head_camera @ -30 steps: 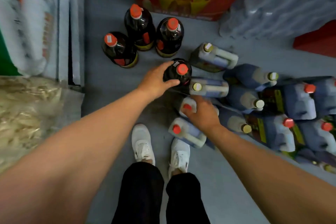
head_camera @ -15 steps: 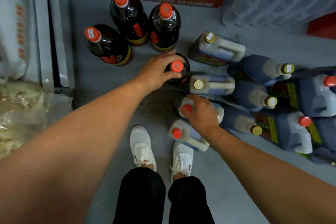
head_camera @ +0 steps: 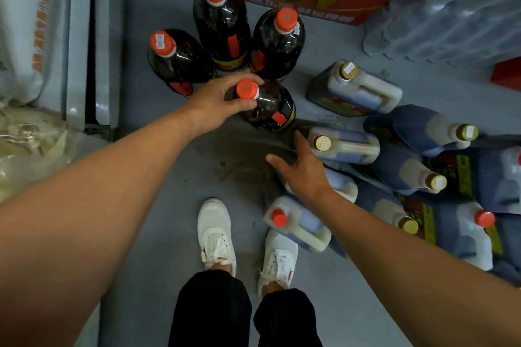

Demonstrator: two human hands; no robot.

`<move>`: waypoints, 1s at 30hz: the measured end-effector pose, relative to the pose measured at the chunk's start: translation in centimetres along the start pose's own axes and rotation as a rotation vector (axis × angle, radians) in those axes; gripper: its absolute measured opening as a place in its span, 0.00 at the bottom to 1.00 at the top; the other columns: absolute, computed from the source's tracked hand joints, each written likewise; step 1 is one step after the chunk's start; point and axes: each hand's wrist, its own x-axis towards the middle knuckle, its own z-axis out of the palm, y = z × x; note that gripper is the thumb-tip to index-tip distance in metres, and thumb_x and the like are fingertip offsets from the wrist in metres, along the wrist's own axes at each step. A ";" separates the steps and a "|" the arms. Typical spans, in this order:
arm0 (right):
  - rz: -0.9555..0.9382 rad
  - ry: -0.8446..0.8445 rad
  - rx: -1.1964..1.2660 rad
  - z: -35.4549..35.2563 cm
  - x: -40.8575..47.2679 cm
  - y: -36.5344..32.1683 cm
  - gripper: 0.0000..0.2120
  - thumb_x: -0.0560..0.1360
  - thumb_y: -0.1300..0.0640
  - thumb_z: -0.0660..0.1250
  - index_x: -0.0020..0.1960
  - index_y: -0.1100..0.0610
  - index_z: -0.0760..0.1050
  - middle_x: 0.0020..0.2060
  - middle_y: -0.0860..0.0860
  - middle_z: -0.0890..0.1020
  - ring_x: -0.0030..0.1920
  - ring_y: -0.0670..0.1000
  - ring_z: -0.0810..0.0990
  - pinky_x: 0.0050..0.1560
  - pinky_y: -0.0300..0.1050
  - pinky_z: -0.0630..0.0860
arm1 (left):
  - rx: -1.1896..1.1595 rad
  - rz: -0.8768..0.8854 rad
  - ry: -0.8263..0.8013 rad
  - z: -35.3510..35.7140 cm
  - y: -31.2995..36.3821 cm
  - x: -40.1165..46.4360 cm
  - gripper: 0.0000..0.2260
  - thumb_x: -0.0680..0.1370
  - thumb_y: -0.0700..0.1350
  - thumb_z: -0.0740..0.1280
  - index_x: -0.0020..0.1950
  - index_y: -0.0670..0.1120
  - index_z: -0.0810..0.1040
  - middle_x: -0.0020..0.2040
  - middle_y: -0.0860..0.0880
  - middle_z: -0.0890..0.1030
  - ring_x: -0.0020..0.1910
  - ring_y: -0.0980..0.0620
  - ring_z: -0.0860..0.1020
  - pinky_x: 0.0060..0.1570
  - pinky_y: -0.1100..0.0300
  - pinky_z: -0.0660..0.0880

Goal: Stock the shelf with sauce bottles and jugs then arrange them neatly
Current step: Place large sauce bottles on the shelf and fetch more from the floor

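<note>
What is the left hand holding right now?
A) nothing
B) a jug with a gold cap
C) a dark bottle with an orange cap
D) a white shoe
C: the left hand has its fingers and thumb curled round the neck of the dark bottle, just below its orange cap.

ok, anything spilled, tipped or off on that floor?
A dark, gritty stain on the floor beside the bottle held by the left hand: a spill or dirt, can't tell. The jugs on the right lean in a loose heap.
</note>
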 end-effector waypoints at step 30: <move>-0.068 0.121 0.182 2.7 8.2 -1.8 0.33 0.79 0.44 0.68 0.80 0.40 0.58 0.68 0.46 0.77 0.68 0.47 0.74 0.68 0.42 0.71 | -0.277 0.023 0.107 -2.5 -2.6 0.0 0.16 0.78 0.39 0.70 0.63 0.54 0.77 0.60 0.61 0.79 0.63 0.64 0.76 0.63 0.67 0.72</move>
